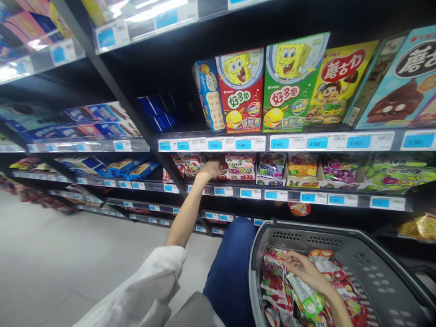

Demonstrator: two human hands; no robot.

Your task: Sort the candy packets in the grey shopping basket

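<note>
My left hand reaches into the low shelf, in among the red gummy candy packets. Its fingertips are hidden there, so its grip cannot be made out. Just right of it stands a pink-and-white display box of gummy candy; to its left lie more red candy packets. My right hand is inside the grey shopping basket, fingers bent and pinched at the edge of a red-striped gummy candy packet. A green-and-white packet lies under this hand, among several colourful packets.
Purple, orange and green candy boxes continue along the same shelf. Above stand tall snack boxes behind a price-label strip. A dark upright divides the shelving. My bent knee is beside the basket; grey floor lies left.
</note>
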